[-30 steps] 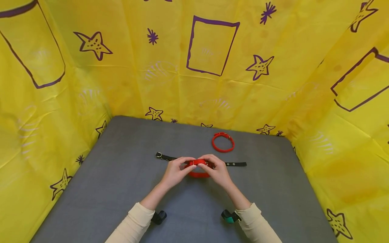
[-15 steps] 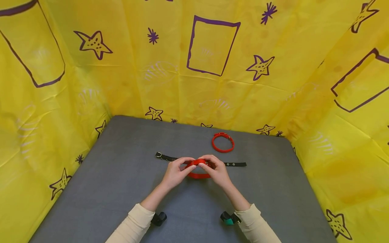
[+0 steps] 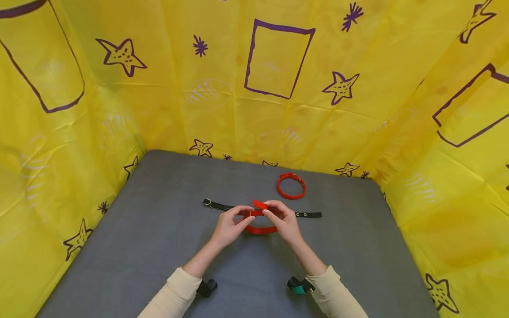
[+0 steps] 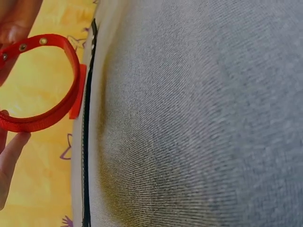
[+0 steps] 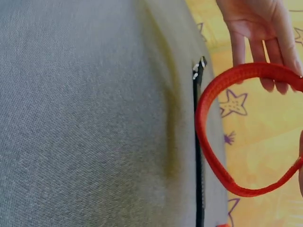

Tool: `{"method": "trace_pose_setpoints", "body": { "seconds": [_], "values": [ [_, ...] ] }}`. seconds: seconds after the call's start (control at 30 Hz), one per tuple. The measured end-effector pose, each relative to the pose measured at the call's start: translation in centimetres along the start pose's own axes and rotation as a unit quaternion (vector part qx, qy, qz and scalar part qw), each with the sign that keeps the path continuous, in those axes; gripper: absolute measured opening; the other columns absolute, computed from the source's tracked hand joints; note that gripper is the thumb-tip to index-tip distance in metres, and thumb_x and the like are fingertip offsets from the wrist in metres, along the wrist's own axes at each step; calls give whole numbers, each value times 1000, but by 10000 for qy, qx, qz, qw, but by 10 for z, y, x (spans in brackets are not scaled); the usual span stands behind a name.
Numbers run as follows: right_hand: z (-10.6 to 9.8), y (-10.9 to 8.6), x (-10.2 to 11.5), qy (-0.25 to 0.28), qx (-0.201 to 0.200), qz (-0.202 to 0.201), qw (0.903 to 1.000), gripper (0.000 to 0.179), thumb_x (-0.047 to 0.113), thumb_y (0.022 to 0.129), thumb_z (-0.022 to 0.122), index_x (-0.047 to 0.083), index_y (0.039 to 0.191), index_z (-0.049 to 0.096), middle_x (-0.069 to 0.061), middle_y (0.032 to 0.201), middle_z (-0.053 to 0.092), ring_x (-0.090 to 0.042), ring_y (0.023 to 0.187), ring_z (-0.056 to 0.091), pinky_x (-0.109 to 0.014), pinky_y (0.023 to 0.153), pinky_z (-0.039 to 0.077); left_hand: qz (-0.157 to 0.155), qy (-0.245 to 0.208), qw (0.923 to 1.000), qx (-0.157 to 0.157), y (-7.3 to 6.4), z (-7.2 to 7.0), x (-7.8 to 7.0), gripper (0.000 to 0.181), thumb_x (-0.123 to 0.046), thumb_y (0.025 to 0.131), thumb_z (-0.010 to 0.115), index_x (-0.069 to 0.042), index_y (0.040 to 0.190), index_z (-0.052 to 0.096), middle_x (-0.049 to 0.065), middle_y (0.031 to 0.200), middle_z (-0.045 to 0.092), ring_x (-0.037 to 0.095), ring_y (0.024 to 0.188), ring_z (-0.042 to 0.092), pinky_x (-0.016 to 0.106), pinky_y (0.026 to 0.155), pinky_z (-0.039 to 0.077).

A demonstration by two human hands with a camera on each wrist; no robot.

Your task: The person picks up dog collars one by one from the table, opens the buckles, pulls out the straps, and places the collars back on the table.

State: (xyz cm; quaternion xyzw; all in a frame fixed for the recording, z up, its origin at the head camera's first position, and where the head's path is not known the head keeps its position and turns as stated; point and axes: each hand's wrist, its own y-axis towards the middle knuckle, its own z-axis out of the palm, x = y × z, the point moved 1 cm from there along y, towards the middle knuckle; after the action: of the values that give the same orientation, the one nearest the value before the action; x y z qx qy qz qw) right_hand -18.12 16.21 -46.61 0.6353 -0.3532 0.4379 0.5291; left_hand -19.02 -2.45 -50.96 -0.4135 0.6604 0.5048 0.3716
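A red collar (image 3: pixel 260 230), bent into a loop with metal eyelets, is held up above the table between both hands. My left hand (image 3: pixel 229 227) pinches it at the left, by the buckle (image 3: pixel 252 213). With thumb and fingers my right hand (image 3: pixel 284 223) pinches the strap on the right side. A strap end (image 3: pixel 260 204) sticks up beside the right fingertips. In the right wrist view the loop (image 5: pixel 207 137) hangs below the left hand's fingers. Behind the hands a black collar (image 3: pixel 218 206) lies stretched out, its middle hidden by them.
Farther back on the grey table (image 3: pixel 159 238), a second red collar (image 3: pixel 291 198) lies buckled in a ring. Yellow cloth walls (image 3: pixel 222 115) with purple drawings stand around the table's back and sides. Dark wrist devices (image 3: pixel 207 288) sit by both sleeves.
The strap end has come up out of the right hand's pinch and now points up to the left. The right fingers have shifted slightly right; the left hand stays at the buckle.
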Motion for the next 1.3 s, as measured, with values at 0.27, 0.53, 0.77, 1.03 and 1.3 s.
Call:
{"method": "trace_pose_setpoints", "body": {
  "seconds": [0.27,0.53,0.77,1.03,1.3],
  "values": [
    [-2,0,-3,-63,274,18,9996,20,-11,88,63,-13,108,62,-27,104,62,-15,92,64,-27,83,54,15,110,9999,51,-3,-1,3,22,-11,83,78,-8,105,72,2,99,71,21,93,66,40,78,57],
    [-4,-2,6,-1257,507,159,9906,25,-1,86,72,-4,110,68,-15,105,66,-25,89,59,-35,77,54,299,450,9985,132,-5,-3,5,23,-9,82,79,-7,104,72,1,98,70,16,87,66,34,78,57],
    [-8,-4,11,-1745,473,-311,9830,25,-3,84,73,-5,108,68,-18,106,66,-34,95,63,-49,85,53,388,533,9978,20,-6,-5,5,23,-7,82,79,-6,104,72,4,98,70,21,90,68,39,78,57],
    [-9,-4,11,-1612,438,-346,9854,22,-7,83,72,-7,104,69,-20,101,67,-33,93,66,-47,84,54,348,563,9978,13,-6,-6,5,26,-7,82,79,-8,106,71,4,101,70,22,93,67,41,80,56],
    [-8,-6,10,-1654,367,-291,9851,20,-5,84,73,-6,104,70,-18,100,68,-34,91,66,-46,80,56,466,766,9960,0,-7,-9,3,34,-13,81,81,-10,112,71,1,107,69,18,93,65,36,80,56]
  ]
}}
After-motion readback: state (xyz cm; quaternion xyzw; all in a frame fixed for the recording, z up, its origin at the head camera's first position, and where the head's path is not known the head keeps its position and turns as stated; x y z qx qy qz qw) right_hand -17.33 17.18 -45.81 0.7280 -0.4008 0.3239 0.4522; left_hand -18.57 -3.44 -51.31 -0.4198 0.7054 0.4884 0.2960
